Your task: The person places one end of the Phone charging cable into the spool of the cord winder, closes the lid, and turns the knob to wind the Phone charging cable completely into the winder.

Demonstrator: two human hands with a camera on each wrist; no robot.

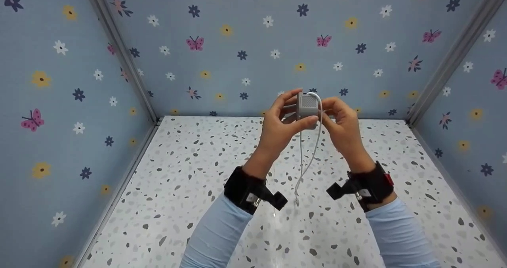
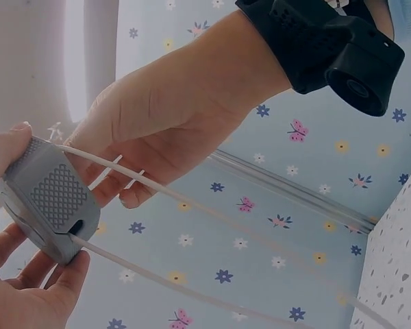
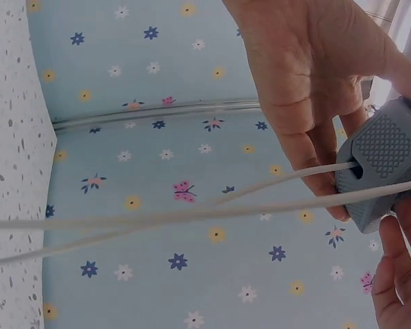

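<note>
A grey block-shaped charger case [image 1: 308,106] with crosshatched sides is held up in front of the back wall. My left hand [image 1: 277,123] grips it, thumb along the near side and fingers behind. From a dark slot in the case [image 2: 55,195] comes a white cable [image 1: 318,135], which loops over the top and hangs down to a small plug end [image 1: 297,201]. At the case's right side, my right hand [image 1: 342,121] pinches the cable with bent fingers and thumb. The right wrist view shows both strands of the cable [image 3: 260,208] running left from the case [image 3: 383,154].
Below the hands lies a white speckled tabletop [image 1: 190,188]. Blue panels with flowers and butterflies form a back wall [image 1: 253,34] and two side walls [image 1: 59,113]. Metal rails [image 1: 122,54] run along the corners. Each wrist wears a black camera strap [image 1: 245,188].
</note>
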